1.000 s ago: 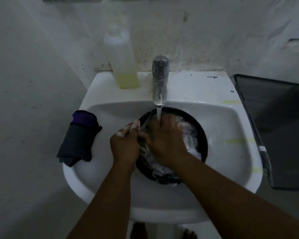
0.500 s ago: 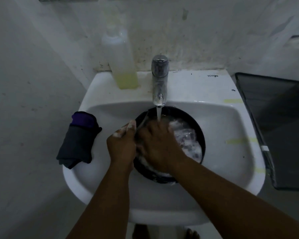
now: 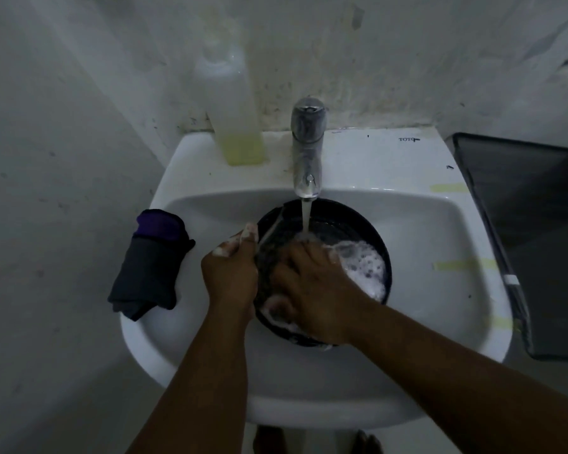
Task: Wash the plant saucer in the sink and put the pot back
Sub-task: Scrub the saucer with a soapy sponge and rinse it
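A round black plant saucer [image 3: 358,224] lies in the white sink [image 3: 423,240] under the running tap [image 3: 307,149]. White foam covers its right inner side. My left hand [image 3: 230,276] grips the saucer's left rim, thumb on top and soapy. My right hand [image 3: 312,290] presses down inside the saucer, fingers spread over the wet bottom near the water stream. Whether anything lies under its palm is hidden. No plant pot is in view.
A tall bottle [image 3: 236,119] with yellowish liquid stands on the sink's back ledge, left of the tap. A folded dark cloth with a purple end [image 3: 151,260] hangs over the sink's left rim. A dark mesh tray [image 3: 538,240] sits to the right. Walls close in at the left and behind.
My right hand has slid across the saucer's bottom toward its left and near side, uncovering more foam on the right. My left hand stays on the rim.
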